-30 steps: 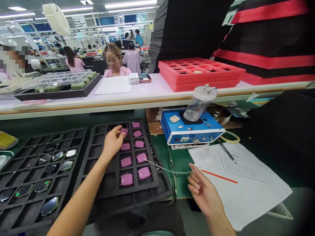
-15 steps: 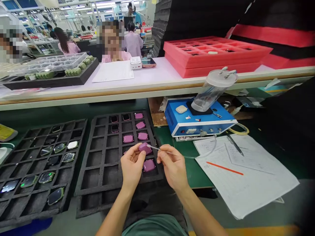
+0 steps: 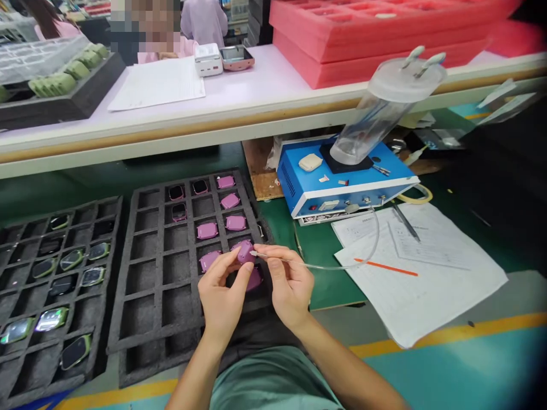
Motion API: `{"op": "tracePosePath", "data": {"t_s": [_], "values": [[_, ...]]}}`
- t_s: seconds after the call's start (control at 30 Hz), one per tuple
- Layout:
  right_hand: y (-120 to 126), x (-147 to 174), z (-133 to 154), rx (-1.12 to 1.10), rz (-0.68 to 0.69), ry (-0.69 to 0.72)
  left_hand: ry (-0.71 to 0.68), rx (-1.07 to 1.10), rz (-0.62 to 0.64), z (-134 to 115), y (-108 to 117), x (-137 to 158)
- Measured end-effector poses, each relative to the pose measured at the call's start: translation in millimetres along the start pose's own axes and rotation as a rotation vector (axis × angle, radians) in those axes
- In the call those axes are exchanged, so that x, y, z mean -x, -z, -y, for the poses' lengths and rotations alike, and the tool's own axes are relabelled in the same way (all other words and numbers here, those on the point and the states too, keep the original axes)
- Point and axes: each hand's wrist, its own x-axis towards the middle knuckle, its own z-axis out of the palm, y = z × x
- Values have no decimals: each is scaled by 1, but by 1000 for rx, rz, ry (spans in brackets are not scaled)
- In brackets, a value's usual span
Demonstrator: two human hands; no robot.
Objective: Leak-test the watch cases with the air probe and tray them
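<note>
My left hand [image 3: 223, 299] pinches a purple watch case [image 3: 245, 250] between thumb and fingers, above the right side of a black foam tray [image 3: 137, 287]. In my right hand [image 3: 293, 290] is a thin clear tube [image 3: 329, 266] with a narrow metal tip, held between thumb and forefinger. Its tip meets the face of the case, or sits very close to it; I cannot tell which. The tube curves away right to a blue control box [image 3: 354, 196]. More purple watch cases [image 3: 207, 230] lie in the tray's compartments, some partly behind my left hand.
Another black foam tray [image 3: 96, 307] with green-edged watches stands at the left. A clear cylinder [image 3: 365, 122] leans on the blue box. Papers [image 3: 444, 285] with an orange stick [image 3: 387, 267] and a pen [image 3: 405, 222] lie right. A shelf [image 3: 256, 122] carrying red foam trays [image 3: 325, 54] crosses behind.
The camera view has shifted nearer and lower. Both hands keep their hold, and the case is turned slightly, with the tube's tip still at it. More of the tube shows beyond my right hand.
</note>
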Motion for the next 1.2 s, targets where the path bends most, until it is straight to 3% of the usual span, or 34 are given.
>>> {"op": "tracePosePath", "data": {"t_s": [1.2], "values": [[3, -3, 1, -15, 7, -11, -70, -110, 20, 1, -1, 2]]}}
